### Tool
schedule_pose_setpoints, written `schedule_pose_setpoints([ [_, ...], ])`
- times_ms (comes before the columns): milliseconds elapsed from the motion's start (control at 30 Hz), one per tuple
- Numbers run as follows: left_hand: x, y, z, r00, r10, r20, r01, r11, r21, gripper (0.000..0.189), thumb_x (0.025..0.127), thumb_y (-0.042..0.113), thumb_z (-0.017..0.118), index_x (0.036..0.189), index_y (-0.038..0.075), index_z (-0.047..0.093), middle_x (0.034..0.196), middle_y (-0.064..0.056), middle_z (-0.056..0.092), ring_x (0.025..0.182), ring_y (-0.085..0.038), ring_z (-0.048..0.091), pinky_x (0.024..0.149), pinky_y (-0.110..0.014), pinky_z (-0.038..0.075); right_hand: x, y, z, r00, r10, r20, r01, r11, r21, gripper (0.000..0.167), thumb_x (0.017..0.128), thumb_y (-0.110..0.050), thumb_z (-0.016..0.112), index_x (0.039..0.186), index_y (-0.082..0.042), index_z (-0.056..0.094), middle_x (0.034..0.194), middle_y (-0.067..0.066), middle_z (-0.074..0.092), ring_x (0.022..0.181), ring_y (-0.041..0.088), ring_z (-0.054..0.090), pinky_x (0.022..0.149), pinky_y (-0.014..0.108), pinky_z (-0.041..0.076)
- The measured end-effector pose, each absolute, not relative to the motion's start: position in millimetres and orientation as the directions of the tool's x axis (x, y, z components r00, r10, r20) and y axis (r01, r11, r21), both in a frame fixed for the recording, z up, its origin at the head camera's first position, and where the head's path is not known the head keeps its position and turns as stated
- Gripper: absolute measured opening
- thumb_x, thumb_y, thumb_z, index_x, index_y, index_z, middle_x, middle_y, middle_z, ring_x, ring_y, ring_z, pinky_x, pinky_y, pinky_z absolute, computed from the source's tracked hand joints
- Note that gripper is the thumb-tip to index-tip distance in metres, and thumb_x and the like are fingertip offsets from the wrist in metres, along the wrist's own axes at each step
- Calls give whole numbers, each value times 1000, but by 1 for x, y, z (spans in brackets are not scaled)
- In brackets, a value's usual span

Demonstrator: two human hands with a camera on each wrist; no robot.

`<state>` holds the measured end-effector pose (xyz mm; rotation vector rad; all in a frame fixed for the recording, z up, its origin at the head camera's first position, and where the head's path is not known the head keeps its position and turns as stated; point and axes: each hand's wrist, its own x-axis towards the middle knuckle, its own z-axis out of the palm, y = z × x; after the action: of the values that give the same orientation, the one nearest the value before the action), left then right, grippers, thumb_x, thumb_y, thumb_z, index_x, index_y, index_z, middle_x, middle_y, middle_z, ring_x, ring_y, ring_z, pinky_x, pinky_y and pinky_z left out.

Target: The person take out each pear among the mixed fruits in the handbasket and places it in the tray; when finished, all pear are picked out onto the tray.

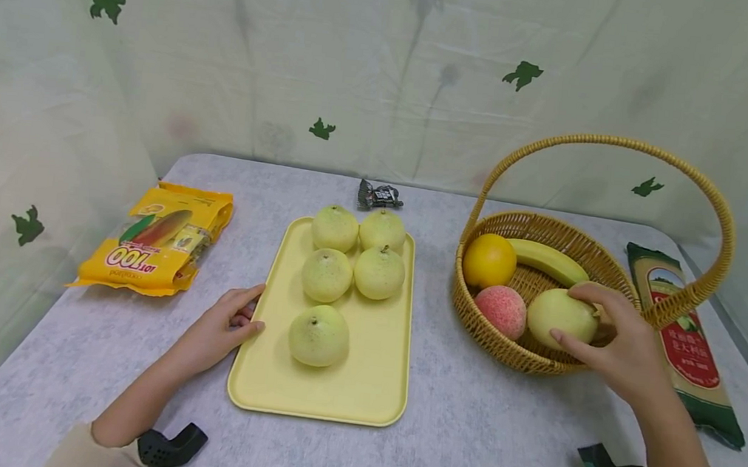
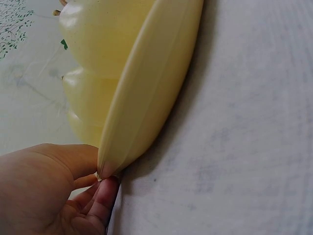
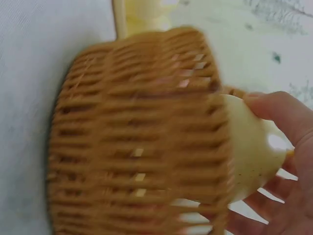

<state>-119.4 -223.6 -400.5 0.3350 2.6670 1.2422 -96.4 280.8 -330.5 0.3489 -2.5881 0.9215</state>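
At the basket's near right side, my right hand [image 1: 631,345] holds a pale green pear [image 1: 561,319], thumb and fingers around its sides. In the right wrist view that pear [image 3: 252,156] rises above the wicker wall, which hides its lower part. The wicker basket [image 1: 504,349] also holds an orange [image 1: 489,261], a banana [image 1: 548,260] and a pink peach [image 1: 502,311]. My left hand [image 1: 219,330] pinches the left rim of a yellow tray [image 1: 361,381]; the left wrist view shows the thumb over the tray's rim [image 2: 146,98] and fingers beneath. Several similar pears [image 1: 319,335] sit on the tray.
A yellow snack bag [image 1: 153,240] lies at the left. Behind the tray is a small black wrapped packet [image 1: 379,195]. To the right, a green and tan packet [image 1: 691,350] lies partly behind the basket. The basket's tall handle [image 1: 612,141] arches over it.
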Motion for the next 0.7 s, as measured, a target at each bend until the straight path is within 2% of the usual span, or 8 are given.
schedule_pose_setpoints([
  [133,-120,-224,-400,-958,278,-70,125,625,770,61,89,19,57,140,2,28,124,-14,37,91,-20,44,76,-23,40,-90,268,-319,-864,-105,493,-409,718,-564,60,59,4,81,113,-5,58,116,-2,49,97,0,43,66,5,39],
  [367,-119,-223,-399,-958,274,-78,116,623,774,61,89,18,58,140,2,28,124,-14,36,91,-20,44,76,-23,40,-84,225,-304,-773,-248,584,-598,591,-541,65,52,9,81,112,-2,58,118,6,51,105,11,45,73,10,40],
  [533,-119,-222,-398,-959,271,-77,116,630,768,61,89,18,58,140,2,28,124,-14,37,91,-20,44,76,-23,40,-86,187,-313,-739,-381,555,-672,479,-565,59,59,-1,81,113,-7,57,120,5,50,109,18,46,78,18,42],
  [700,-119,-222,-398,-960,268,-78,115,635,764,61,89,18,58,140,2,28,124,-14,37,91,-20,44,76,-24,40,-93,153,-336,-766,-444,465,-636,414,-651,53,67,-12,79,115,-12,56,120,2,49,109,17,45,83,25,43],
])
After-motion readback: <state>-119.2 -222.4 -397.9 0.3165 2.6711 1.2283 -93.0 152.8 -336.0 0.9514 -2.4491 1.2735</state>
